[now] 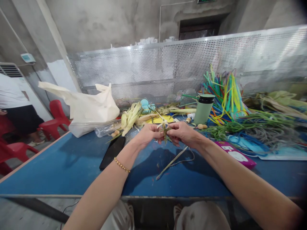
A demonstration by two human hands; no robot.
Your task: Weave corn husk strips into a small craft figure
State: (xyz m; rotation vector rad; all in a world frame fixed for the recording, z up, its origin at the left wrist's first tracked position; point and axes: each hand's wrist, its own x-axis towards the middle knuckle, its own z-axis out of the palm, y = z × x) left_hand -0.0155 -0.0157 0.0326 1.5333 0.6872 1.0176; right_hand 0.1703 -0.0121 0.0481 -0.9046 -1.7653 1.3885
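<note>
My left hand [149, 133] and my right hand [181, 132] meet over the middle of the blue table. Between their fingertips they pinch a small woven piece of green plant strips [164, 131], with pale strip ends sticking up from it. Much of the piece is hidden by my fingers. Below my right hand a long dry strip [171, 163] and a thin looped strand trail down to the tabletop. A black phone [112, 152] lies near my left forearm, which wears a beaded bracelet.
Behind my hands are corn husks [130, 118], a yellow sheet [160, 119] and a green cup with black lid [203, 109]. A white bag [92, 107] stands left. Colourful strips [229, 99], green cords [233, 124] and a magenta packet [236, 155] lie right. A person [18, 105] stands far left by red chairs [56, 118].
</note>
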